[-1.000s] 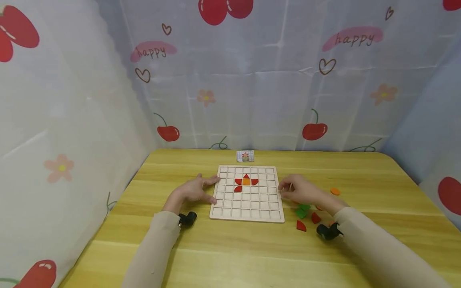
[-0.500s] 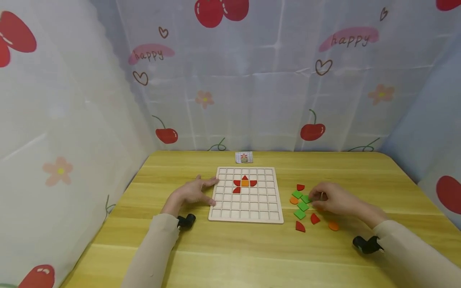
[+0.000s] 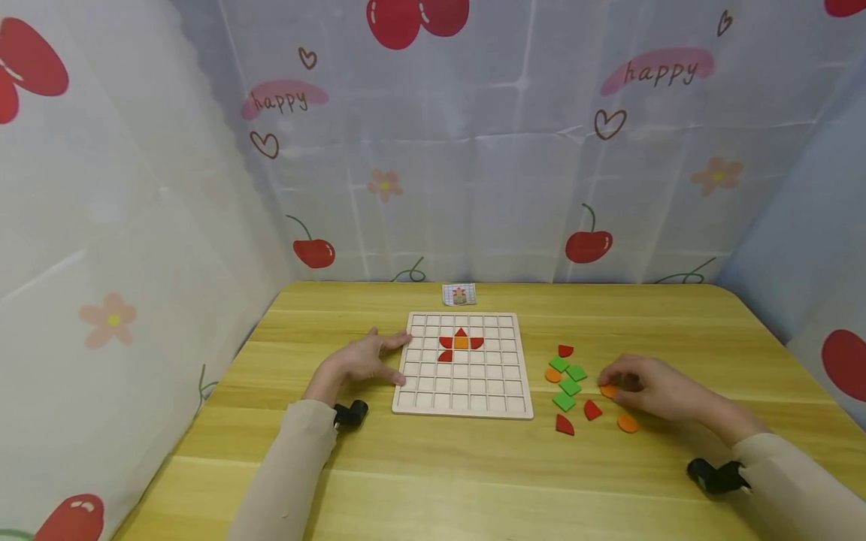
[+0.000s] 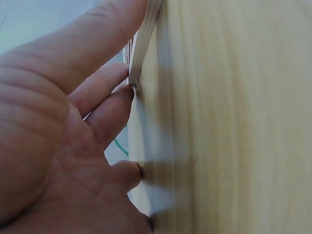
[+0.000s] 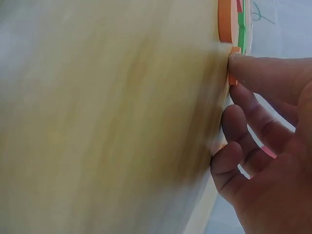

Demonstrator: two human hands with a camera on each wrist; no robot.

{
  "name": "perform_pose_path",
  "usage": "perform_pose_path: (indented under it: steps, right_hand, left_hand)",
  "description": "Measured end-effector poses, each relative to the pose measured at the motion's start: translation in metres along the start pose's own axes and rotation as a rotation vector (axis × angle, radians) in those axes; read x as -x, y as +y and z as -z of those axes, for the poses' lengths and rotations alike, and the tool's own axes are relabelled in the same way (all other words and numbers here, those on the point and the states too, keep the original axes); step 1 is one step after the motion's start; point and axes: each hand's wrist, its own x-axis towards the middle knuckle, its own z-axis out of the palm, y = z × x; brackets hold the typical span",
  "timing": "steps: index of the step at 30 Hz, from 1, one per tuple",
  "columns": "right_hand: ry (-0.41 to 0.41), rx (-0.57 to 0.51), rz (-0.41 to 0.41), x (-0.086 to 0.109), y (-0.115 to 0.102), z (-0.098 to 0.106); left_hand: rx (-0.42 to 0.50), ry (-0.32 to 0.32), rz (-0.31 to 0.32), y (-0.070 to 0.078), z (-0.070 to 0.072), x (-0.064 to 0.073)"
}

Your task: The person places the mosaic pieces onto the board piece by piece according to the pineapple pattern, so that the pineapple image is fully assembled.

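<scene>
My left hand (image 3: 358, 359) is spread wide at nine o'clock of the grid board (image 3: 476, 383), thumb and forefinger touching its edge. My right hand (image 3: 655, 385) — between three and four o'clock — pinches an orange piece (image 3: 608, 391), beyond the green squares (image 3: 570, 386).

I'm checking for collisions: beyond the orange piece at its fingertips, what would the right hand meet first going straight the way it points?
Probably the rightmost green tile, left of the right hand in the head view; fingertip height is unclear, so it might pass over.
</scene>
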Motion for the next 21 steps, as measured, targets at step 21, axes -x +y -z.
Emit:
perform_pose_path:
  steps: [21]
  right_hand:
    - [-0.053, -0.025, -0.081, -0.016, -0.015, 0.002]
  left_hand:
    - [0.007, -0.005, 0.000, -0.002, 0.000, -0.002]
